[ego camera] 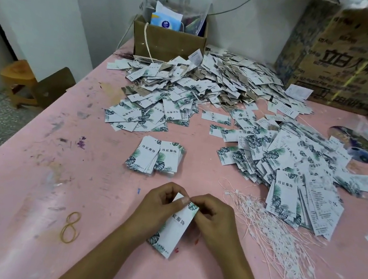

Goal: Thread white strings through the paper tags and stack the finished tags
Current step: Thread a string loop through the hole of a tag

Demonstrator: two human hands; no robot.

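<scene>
We have bare pink bench (31,189) open to its left edge; a small stack of tags (155,156) sits ahead, white strings (271,232) close on the right. Near the front edge our left hand (160,203) pinches the top of the paper tag (173,228), and the right hand (212,215) has its grip curled on the same corner, perhaps with a string.

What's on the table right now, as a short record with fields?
held: paper tag, top end pinched by left hand and right hand
strings: white strings loose, right of the hands
stack: small tag stack beyond the hands
piles: tag heaps farther back
stray: rubber band at left
</scene>
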